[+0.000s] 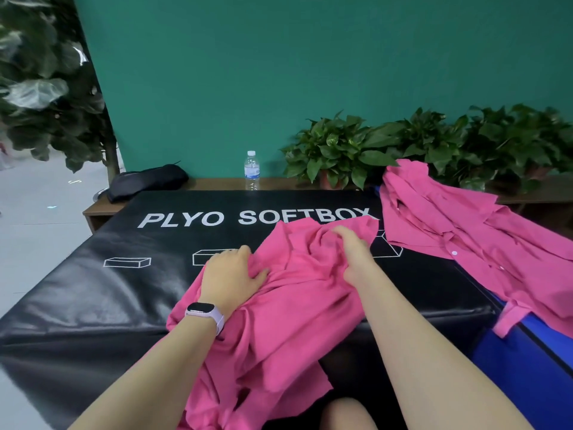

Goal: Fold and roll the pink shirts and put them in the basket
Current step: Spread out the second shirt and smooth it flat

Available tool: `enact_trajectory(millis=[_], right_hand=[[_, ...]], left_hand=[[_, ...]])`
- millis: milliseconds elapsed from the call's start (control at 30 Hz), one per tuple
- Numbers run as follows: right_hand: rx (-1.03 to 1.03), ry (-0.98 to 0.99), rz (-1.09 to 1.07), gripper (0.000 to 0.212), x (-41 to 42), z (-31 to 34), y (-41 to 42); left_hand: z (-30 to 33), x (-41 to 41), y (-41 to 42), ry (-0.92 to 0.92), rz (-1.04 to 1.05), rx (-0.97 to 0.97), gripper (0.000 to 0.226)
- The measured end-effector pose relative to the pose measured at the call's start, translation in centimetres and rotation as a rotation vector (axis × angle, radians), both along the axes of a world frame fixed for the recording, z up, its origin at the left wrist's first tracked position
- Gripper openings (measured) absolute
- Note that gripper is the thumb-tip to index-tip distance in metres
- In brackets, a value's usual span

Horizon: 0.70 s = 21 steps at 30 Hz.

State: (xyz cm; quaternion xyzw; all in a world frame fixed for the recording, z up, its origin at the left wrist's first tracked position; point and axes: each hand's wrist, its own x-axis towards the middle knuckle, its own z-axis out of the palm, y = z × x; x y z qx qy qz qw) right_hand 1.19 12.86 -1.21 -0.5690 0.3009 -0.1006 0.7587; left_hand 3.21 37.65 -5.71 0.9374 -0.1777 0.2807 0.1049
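Observation:
A crumpled pink shirt (279, 321) lies on the black padded box (93, 290) in front of me, its lower part hanging over the near edge. My left hand (231, 276), with a watch on the wrist, rests on the shirt's left side, fingers lying on the bunched cloth. My right hand (353, 249) reaches into the folds near the shirt's top, fingers partly curled in the fabric. Whether it grips the cloth is hidden by the folds. A pile of other pink shirts (465, 237) lies to the right. No basket is in view.
A water bottle (251, 170) and a black bag (148, 181) sit on the wooden ledge behind the box. Potted plants (341, 150) line the green wall. A blue padded block (527, 352) stands at the right. Grey floor lies to the left.

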Motion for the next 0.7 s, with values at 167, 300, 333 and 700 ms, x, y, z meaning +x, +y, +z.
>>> enact_trajectory(millis=[167,300,333,700], right_hand=[[-0.369,0.008,0.312,0.084,1.4,-0.6,5.6],[-0.927,-0.007,0.421,0.035,2.7,-2.5,8.0],[-0.948,-0.053,0.439,0.023,2.7,-2.8,8.1],[-0.018,-0.283,0.678,0.034,1.7,-2.7,9.2]], left_hand=[[0.3,-1.2,-0.2,-0.188,-0.431,0.118,0.028],[0.1,-1.5,0.5,0.069,-0.486,-0.241,0.044],[0.0,-1.3,0.7,0.142,-0.435,-0.425,0.047],[0.2,3.9,2.6,0.797,-0.139,-1.593,0.041]])
